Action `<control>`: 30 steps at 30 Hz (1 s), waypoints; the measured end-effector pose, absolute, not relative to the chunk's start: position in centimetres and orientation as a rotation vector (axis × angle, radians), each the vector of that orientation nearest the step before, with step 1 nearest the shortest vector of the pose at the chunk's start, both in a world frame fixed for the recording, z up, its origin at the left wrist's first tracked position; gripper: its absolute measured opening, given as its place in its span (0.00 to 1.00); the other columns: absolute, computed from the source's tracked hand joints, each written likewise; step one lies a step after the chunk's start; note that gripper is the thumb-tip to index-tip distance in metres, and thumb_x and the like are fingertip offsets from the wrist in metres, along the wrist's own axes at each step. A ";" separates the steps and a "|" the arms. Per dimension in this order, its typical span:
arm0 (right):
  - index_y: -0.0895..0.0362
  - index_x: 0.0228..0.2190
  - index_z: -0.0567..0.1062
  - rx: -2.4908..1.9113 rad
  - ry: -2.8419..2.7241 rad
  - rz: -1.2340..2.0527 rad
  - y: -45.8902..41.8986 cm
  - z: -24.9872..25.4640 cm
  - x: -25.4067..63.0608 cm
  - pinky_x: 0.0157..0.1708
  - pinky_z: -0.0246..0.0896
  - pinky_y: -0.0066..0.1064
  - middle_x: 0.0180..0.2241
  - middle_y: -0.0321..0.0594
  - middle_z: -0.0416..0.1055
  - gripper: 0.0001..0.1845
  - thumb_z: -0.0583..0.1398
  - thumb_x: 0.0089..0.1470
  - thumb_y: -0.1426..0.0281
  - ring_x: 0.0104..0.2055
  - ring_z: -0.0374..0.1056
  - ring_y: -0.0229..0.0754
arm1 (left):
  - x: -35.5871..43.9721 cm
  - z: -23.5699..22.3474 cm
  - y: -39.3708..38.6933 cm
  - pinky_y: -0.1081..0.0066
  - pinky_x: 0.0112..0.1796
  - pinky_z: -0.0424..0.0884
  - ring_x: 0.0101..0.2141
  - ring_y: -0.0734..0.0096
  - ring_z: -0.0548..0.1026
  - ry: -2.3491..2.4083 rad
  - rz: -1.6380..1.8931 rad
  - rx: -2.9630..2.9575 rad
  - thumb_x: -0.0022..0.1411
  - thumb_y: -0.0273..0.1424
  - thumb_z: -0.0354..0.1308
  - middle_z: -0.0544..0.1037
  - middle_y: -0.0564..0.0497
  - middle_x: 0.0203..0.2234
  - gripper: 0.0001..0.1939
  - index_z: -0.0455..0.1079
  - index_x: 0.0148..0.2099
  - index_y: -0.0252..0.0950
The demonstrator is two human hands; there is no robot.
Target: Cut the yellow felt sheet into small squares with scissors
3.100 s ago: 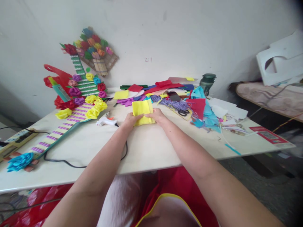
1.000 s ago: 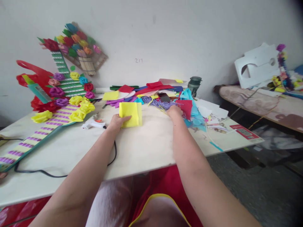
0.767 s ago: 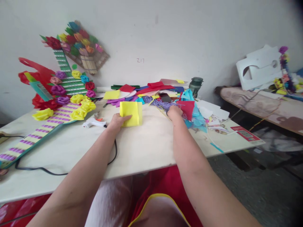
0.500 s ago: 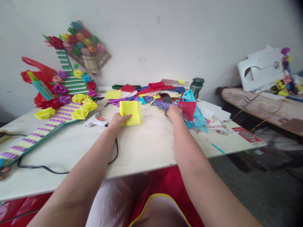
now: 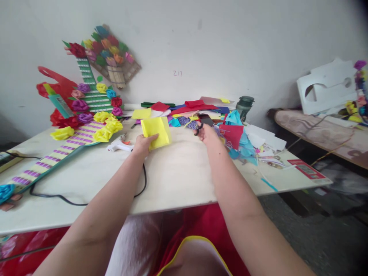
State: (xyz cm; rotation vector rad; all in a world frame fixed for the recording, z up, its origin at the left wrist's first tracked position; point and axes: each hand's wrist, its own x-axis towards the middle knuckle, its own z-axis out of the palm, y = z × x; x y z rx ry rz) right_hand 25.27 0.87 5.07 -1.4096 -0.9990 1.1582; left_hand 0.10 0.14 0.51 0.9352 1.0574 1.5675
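My left hand (image 5: 143, 145) is closed on a folded piece of yellow paper (image 5: 156, 132), thumb lying across its front, held just over the white table (image 5: 178, 172). In my right hand (image 5: 206, 133) is a pair of scissors (image 5: 197, 129); their dark handle loops show at the fingers, while the blades are hard to make out. Purple string (image 5: 186, 122) lies tangled behind that hand. Just right of the wrist is a red piece of paper (image 5: 232, 136). A white glue gun (image 5: 119, 145) rests left of the yellow paper.
A guitar-shaped craft (image 5: 61, 153) with paper flowers takes up the left side. Coloured sheets (image 5: 195, 105) are piled along the wall, near a dark green bottle (image 5: 244, 107). Blue scraps (image 5: 247, 147) lie at the right. A black cord (image 5: 57, 198) crosses the front left.
My right hand has lifted from the string pile and moved left, with the scissors now showing in it. The yellow paper has tilted in my left hand. The view has shifted slightly left.
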 end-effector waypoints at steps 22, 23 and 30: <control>0.58 0.34 0.68 -0.936 -1.535 1.791 -1.3 3.6 20.1 0.14 0.54 0.22 0.24 0.40 0.72 0.17 0.53 0.53 0.56 0.21 0.68 0.36 | -1.4 1.5 -0.1 0.67 0.44 0.72 0.45 0.60 0.73 0.730 1.769 0.678 0.46 0.22 0.62 0.76 0.45 0.41 0.20 0.69 0.45 0.34; 0.58 0.35 0.68 -0.926 -1.569 1.785 -1.3 3.5 20.1 0.14 0.55 0.22 0.24 0.40 0.73 0.18 0.53 0.53 0.56 0.21 0.68 0.37 | -1.4 1.5 -0.2 0.68 0.44 0.72 0.45 0.61 0.72 0.730 1.774 0.674 0.47 0.22 0.61 0.76 0.45 0.41 0.20 0.69 0.45 0.33; 0.59 0.37 0.68 -0.899 -1.769 1.723 -1.8 3.7 19.9 0.14 0.56 0.22 0.24 0.41 0.73 0.18 0.54 0.52 0.57 0.20 0.67 0.37 | -1.4 1.4 -0.2 0.66 0.44 0.71 0.45 0.60 0.73 0.718 1.798 0.643 0.47 0.21 0.61 0.76 0.45 0.41 0.18 0.70 0.43 0.32</control>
